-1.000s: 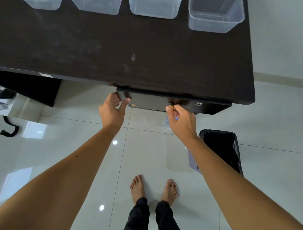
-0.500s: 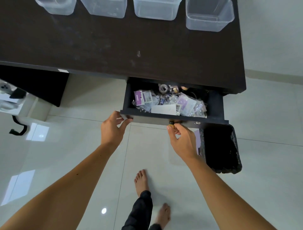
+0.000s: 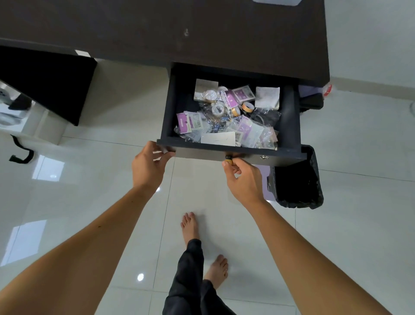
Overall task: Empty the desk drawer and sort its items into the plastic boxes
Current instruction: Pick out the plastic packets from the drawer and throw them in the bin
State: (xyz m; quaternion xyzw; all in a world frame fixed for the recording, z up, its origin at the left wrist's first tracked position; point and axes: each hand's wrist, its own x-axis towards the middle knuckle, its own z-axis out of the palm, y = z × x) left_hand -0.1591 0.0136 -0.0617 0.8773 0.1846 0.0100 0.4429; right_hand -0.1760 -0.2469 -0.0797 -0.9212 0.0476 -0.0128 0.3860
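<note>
The dark desk drawer point(image 3: 289, 117) stands pulled far out from under the desk top point(image 3: 157, 29). Inside lies a jumble of small plastic packets with purple cards point(image 3: 249, 128), rolls of tape point(image 3: 241, 109), a white card point(image 3: 217, 138) and paper squares point(image 3: 267, 96). My left hand point(image 3: 148, 166) grips the front left corner of the drawer. My right hand point(image 3: 243, 177) pinches the small round knob point(image 3: 228, 160) on the drawer front. Only the edge of one clear plastic box point(image 3: 277, 1) shows at the top.
A black bin point(image 3: 298, 182) with a liner stands on the tiled floor just right of the drawer front. A dark desk panel point(image 3: 45, 83) stands at the left. My bare feet point(image 3: 190, 227) are on the floor below the drawer.
The drawer has gone from nearly shut to far out, both hands pulling it toward me. The view has tilted down, so the row of boxes has left the frame.
</note>
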